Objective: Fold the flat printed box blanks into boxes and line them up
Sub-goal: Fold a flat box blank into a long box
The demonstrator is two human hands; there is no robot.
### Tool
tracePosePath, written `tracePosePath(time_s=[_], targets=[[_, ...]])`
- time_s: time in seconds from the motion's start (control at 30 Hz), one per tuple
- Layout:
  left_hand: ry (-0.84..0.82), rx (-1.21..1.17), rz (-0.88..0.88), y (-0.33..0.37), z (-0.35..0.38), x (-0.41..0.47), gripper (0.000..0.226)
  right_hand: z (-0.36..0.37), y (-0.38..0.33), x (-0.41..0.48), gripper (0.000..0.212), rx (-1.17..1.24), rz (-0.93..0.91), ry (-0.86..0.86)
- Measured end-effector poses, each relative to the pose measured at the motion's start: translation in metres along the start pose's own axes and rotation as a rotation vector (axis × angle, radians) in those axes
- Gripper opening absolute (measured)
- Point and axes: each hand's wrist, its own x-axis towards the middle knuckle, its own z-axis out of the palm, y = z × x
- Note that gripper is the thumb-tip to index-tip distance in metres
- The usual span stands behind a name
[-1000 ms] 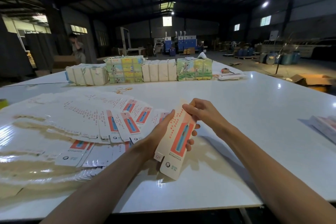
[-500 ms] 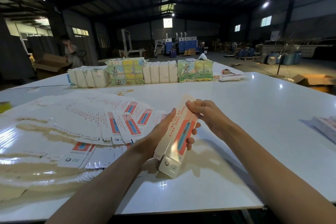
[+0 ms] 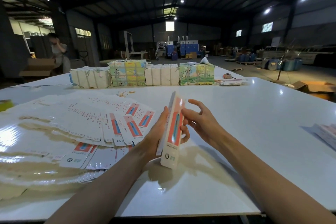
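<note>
A long narrow box blank [image 3: 173, 129], white with an orange panel and a blue picture, stands almost on edge above the white table [image 3: 245, 132]. My left hand [image 3: 160, 132] grips it from the left side, fingers curling round behind it. Just to its right, my right hand [image 3: 200, 120] has its fingers spread, the index and thumb close to the box's right face. To the left, a fanned pile of flat printed blanks [image 3: 87, 123] lies spread across the table.
Wrapped bundles [image 3: 143, 74] stand in a row along the table's far edge, with a small stack of blanks [image 3: 231, 82] at their right end. More blanks [image 3: 325, 132] lie at the right edge. A person [image 3: 59, 51] stands by a cardboard box [image 3: 39, 67] at far left.
The blank has turned from lying slanted and flat-faced to standing nearly on edge. My right hand has let go of its top end and opened beside it.
</note>
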Motion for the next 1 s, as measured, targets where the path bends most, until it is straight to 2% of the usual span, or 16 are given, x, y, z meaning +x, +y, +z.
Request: tracePosePath(time_s=[0.03, 0.13, 0.27, 0.37, 0.5, 0.6, 0.73, 0.83, 1.0], targets=[[0.023, 0.02, 0.006, -0.001, -0.001, 0.003, 0.055, -0.001, 0.001, -0.001, 0.059, -0.016, 0.0, -0.007], [-0.058, -0.025, 0.064, -0.001, 0.009, 0.0, 0.066, -0.003, -0.003, -0.001, 0.051, -0.068, -0.037, 0.016], [0.141, 0.323, 0.264, -0.002, 0.014, 0.003, 0.087, -0.008, -0.011, 0.0, 0.047, -0.234, -0.083, 0.084], [0.116, 0.449, 0.338, -0.001, 0.014, 0.007, 0.092, -0.009, -0.012, -0.001, 0.045, -0.331, -0.072, 0.056], [0.101, 0.648, 0.396, -0.005, 0.016, 0.016, 0.118, -0.004, -0.012, -0.003, 0.047, -0.366, -0.056, 0.008], [0.124, 0.594, 0.39, -0.007, 0.014, 0.015, 0.116, -0.001, -0.011, -0.004, 0.048, -0.402, -0.076, 0.01], [0.183, 0.598, 0.437, -0.008, 0.017, 0.009, 0.096, 0.004, -0.008, -0.006, 0.051, -0.464, -0.124, 0.051], [0.173, 0.547, 0.415, -0.009, 0.016, 0.009, 0.092, 0.007, -0.004, -0.004, 0.05, -0.494, -0.162, 0.08], [0.143, 0.526, 0.4, -0.008, 0.017, 0.007, 0.09, 0.005, 0.001, -0.004, 0.02, -0.525, -0.197, 0.073]])
